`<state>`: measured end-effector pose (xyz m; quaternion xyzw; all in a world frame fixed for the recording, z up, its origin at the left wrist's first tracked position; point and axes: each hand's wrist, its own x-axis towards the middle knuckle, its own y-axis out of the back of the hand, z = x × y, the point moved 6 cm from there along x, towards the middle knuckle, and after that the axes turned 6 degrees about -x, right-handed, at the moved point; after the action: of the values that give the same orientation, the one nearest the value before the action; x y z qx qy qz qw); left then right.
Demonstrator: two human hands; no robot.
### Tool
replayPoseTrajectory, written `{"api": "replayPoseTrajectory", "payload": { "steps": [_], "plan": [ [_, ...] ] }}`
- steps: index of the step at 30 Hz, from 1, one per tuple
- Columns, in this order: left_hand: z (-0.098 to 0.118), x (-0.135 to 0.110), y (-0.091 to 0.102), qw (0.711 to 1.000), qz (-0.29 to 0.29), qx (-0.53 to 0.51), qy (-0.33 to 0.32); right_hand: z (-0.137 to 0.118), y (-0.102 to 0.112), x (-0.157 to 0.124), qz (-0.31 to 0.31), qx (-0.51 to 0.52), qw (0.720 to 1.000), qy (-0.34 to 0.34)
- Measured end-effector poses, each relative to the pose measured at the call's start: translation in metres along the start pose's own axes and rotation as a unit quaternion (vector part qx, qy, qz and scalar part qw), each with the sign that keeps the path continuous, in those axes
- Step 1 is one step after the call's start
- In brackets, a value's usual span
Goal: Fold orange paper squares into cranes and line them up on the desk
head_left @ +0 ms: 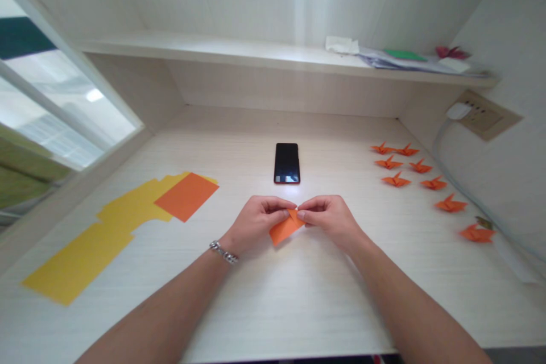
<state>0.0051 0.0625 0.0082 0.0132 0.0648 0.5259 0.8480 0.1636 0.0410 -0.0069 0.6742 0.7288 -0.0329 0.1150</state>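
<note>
A small folded piece of orange paper [285, 230] is held between both hands, just above the desk in the middle of the view. My left hand [261, 217], below which a chain bracelet [223, 252] circles the wrist, pinches its upper left part between thumb and fingers. My right hand [326, 216] pinches the upper right edge the same way. The fingertips nearly meet at the top of the paper and hide that part. The lower left of the paper sticks out free, with a straight edge.
Beyond the hands a phone [287, 163] lies flat on the desk. Yellow sheets [85, 256] and an orange sheet [186, 197] spread out at left. Several folded orange paper cranes [396, 180] stand at right, near a cable [460, 187]. A shelf [239, 51] crosses the back.
</note>
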Motion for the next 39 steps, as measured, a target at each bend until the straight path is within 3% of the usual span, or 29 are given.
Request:
{"api": "replayPoseTrajectory", "payload": {
  "steps": [9, 16, 21, 27, 34, 39],
  "plan": [
    [0.002, -0.001, -0.003, 1.000, 0.000, -0.014, 0.003, -0.006, -0.003, -0.002, -0.011, -0.029, 0.999, 0.028],
    [0.009, -0.002, 0.007, 0.997, 0.074, -0.013, -0.030, -0.004, -0.001, 0.001, 0.015, 0.055, 0.997, 0.054],
    [0.007, -0.001, -0.001, 0.999, 0.026, 0.007, -0.026, -0.012, 0.001, -0.003, 0.048, 0.018, 0.992, 0.114],
    [0.013, -0.005, -0.004, 0.997, 0.050, 0.015, -0.048, -0.010, -0.001, -0.002, 0.053, 0.092, 0.992, 0.062],
    [0.008, -0.004, -0.011, 1.000, 0.000, -0.004, -0.028, -0.007, -0.003, -0.001, 0.051, 0.068, 0.994, 0.069],
    [0.012, -0.005, -0.010, 0.999, 0.024, -0.005, -0.035, -0.005, -0.004, -0.001, 0.046, 0.081, 0.995, 0.046]
  ]
}}
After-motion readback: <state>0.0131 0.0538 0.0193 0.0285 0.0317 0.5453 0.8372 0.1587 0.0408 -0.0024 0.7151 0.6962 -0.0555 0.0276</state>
